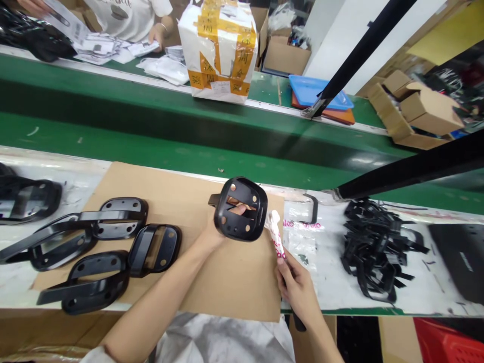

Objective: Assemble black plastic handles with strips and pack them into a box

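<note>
My left hand [216, 231] grips a black plastic bracket [242, 229] from behind and lifts its rounded, holed base plate towards me. A fingertip shows through the slot, while most of the fingers are hidden. In my right hand [297, 282] is a black-handled tool [275, 236], its upper end wrapped in white plastic with pink print. The wrapped end is close to the bracket's right edge; whether they touch I cannot tell. Below both hands lies a cardboard sheet [230, 282]. Several similar black brackets [99, 280] rest on its left part.
A tangled pile of black plastic strips [378, 247] lies at right, near a single curved strip [313, 209]. Black posts [401, 169] slant over the green conveyor [170, 156]. Across it, a person's hand [158, 34] is near papers, beside a taped white box [223, 55].
</note>
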A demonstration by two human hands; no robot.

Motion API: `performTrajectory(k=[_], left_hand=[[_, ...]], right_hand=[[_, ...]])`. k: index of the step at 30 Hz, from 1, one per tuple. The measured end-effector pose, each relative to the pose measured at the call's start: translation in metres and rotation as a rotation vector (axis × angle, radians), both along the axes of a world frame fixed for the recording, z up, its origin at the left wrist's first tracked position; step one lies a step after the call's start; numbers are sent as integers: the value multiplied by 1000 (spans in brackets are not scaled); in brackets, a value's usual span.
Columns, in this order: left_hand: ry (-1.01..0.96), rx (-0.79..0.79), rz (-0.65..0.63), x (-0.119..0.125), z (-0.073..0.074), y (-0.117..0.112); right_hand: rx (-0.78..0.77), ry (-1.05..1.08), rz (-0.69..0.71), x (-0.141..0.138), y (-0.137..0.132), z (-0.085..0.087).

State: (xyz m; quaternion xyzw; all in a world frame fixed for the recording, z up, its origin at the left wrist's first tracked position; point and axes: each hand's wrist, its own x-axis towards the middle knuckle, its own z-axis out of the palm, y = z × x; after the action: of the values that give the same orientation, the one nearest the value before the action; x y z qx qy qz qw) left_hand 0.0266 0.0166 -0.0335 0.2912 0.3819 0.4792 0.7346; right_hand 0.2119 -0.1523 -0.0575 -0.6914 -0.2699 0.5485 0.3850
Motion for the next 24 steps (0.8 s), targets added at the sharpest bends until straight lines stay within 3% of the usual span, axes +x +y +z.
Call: performTrajectory(k=[4,9,17,24], left_hand=[[142,335,110,-2,-9,-4],[273,697,207,-4,-4,-4],[261,771,301,-2,0,-8],[270,728,224,-5,1,-9]], right_hand=[[-8,-5,4,0,-1,0],[-30,7,-21,0,0,-2],[-41,0,-36,0,1,0],[-40,8,-37,1,2,-1]])
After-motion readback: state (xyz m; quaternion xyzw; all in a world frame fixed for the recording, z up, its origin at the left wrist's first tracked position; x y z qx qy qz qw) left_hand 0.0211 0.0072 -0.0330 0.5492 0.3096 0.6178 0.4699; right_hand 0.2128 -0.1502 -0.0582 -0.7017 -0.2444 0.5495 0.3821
